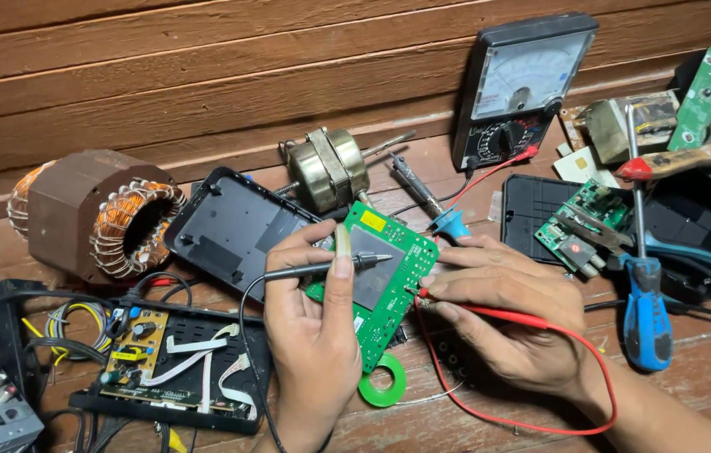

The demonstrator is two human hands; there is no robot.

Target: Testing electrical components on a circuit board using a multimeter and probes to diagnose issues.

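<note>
- At the centre of the frame, a green circuit board (pixel 381 281) lies tilted on a wooden bench (pixel 691 377), between two bare hands.
- The left hand (pixel 313 327), lower centre, has its grip closed on a black probe (pixel 322 268); the thumb lies along it and the metal tip rests on the board's dark grey middle patch.
- The right hand (pixel 506 315), right of centre, pinches a red probe (pixel 435 295) between its fingertips, with the tip touching the board's right edge.
- A red lead (pixel 540 323) loops from that probe around the right wrist.
- A green ring (pixel 382 386) lies on the bench just below the board.
- An analogue meter (pixel 523 84) leans against the wooden wall in the upper right of the frame.
- A copper-wound motor stator (pixel 96 214) sits at the left.
- A blue-handled screwdriver (pixel 645 310) lies at the right, near a smaller green board (pixel 582 222).
- An open black case with wiring (pixel 175 356) fills the lower left.
</note>
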